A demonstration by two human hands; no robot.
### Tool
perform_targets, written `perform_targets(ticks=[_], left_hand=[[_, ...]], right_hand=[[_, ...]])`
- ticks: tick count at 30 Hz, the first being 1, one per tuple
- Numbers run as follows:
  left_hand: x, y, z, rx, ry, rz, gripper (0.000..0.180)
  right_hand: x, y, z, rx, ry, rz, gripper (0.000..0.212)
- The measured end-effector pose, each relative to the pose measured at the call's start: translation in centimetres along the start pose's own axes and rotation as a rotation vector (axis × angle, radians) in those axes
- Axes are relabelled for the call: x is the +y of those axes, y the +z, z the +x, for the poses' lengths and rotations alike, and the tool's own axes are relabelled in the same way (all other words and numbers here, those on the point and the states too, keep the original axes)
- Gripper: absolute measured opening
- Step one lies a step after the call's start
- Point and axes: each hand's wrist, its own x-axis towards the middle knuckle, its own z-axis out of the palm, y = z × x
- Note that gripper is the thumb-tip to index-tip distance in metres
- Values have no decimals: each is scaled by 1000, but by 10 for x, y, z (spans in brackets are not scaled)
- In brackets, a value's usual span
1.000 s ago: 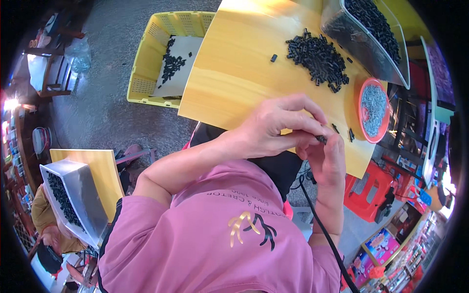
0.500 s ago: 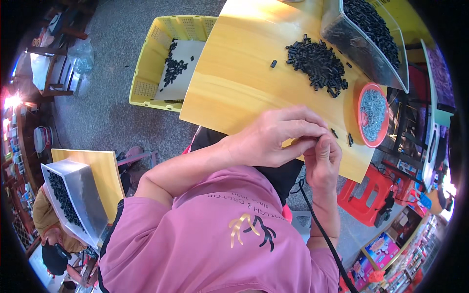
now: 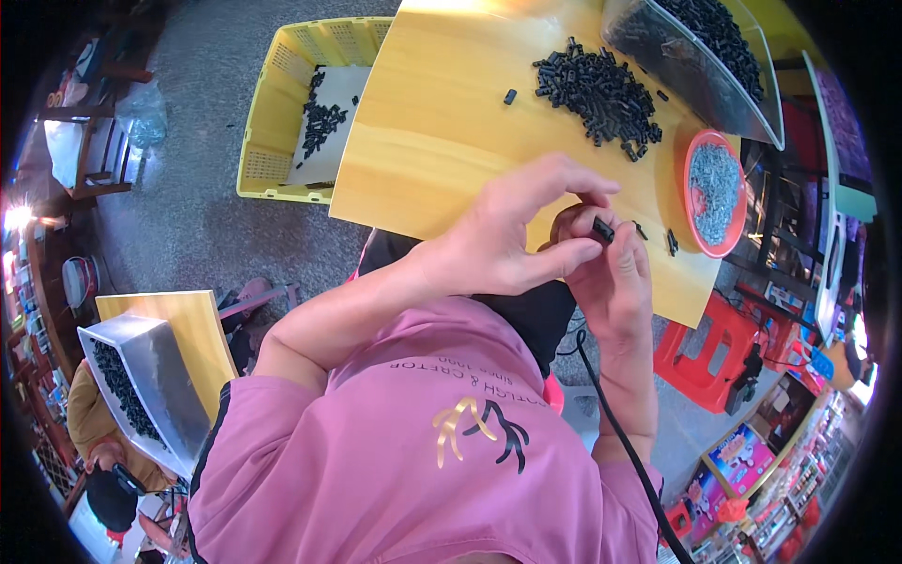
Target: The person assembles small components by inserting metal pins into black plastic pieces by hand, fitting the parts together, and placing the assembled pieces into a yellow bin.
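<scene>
My right hand (image 3: 611,277) grips a short black plastic cylinder (image 3: 603,228) between thumb and fingers, over the near edge of the wooden tabletop (image 3: 442,150). Close on its left, my left hand (image 3: 507,226) is open, thumb and fingers spread apart around the cylinder; its thumb tip is right by the piece. Beyond the hands lies a heap of similar black cylinders (image 3: 597,99), with one loose cylinder (image 3: 509,97) to its left. A couple of thin black pieces (image 3: 672,242) lie just right of my hands, near a red bowl (image 3: 691,202) of small silvery metal parts (image 3: 714,188).
A clear bin (image 3: 648,47) full of black pieces stands at the far right of the table. On the floor to the left is a yellow crate (image 3: 258,141) with more pieces. A red stool (image 3: 700,362) is at right. Another person (image 3: 99,423) sits at lower left beside a clear bin (image 3: 155,376).
My left hand has drawn its fingers apart from the pinch at my right fingertips. The black cylinder now shows in my right hand. The whole view has shifted slightly.
</scene>
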Motion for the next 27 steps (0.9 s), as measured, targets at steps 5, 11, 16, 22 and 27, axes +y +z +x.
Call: perform_targets(ticks=[5, 11, 16, 22, 27], left_hand=[[-7, 2, -1, 33, -5, -94, 38], [-7, 1, -2, -7, -23, -103, 33], [-8, -3, 1, -41, 35, -106, 30], [-7, -1, 1, -44, 67, -137, 25], [-9, -2, -1, -15, 75, -160, 21]], right_hand=[[-3, 0, -2, -13, 23, 39, 54], [-2, -5, -3, -89, 45, 38, 58], [-4, -2, -5, -58, 2, -62, 63], [-4, -6, -5, -140, 9, -87, 69], [-11, 6, -9, 25, 47, -188, 59]])
